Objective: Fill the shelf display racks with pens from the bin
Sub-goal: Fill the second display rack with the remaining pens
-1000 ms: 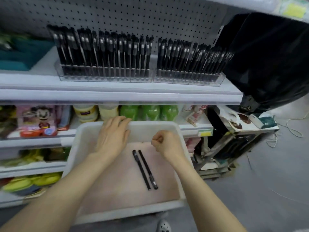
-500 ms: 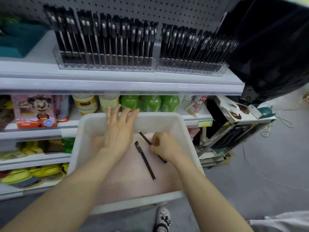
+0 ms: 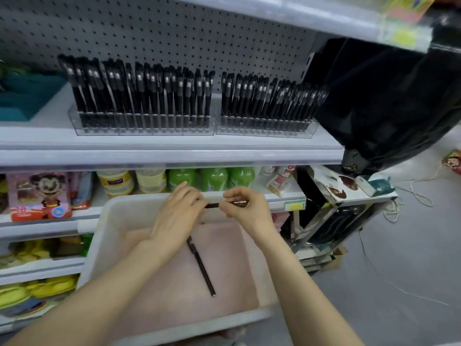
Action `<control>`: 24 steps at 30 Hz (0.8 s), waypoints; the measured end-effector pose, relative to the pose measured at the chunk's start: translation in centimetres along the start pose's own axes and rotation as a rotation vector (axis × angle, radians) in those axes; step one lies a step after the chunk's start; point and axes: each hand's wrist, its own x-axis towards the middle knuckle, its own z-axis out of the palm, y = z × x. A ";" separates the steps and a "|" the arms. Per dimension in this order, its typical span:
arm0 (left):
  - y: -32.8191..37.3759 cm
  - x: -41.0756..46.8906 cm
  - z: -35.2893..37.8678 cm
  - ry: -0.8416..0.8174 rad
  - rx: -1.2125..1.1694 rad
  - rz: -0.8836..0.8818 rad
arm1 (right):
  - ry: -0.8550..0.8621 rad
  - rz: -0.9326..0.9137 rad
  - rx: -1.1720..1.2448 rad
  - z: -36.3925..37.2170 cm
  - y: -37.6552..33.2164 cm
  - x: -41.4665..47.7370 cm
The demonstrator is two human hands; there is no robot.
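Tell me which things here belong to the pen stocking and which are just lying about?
Job: held pen, left hand, right hand, loose pen, white bin, left rack, right rack.
Lying about: green bottles, black bag, teal tray, cartoon box.

One wide-angle camera on the person's head looks forward and down, close over the white bin (image 3: pixel 104 221). It faces the shelf (image 3: pixel 174 156) squarely, the clear pen racks (image 3: pixel 142 126) near, in the upper half.
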 end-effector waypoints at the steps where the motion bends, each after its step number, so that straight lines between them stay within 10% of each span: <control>1: 0.2 0.7 -0.1 0.024 -0.001 -0.008 | 0.033 0.020 0.122 -0.5 -0.4 0.4; 10: 4.4 9.8 0.6 -0.022 -0.077 -0.139 | 0.124 -0.044 0.449 -6.0 -1.6 4.4; 24: 5.1 23.2 4.6 -0.094 0.113 -0.183 | 0.598 -0.387 -0.282 -23.0 -6.5 17.0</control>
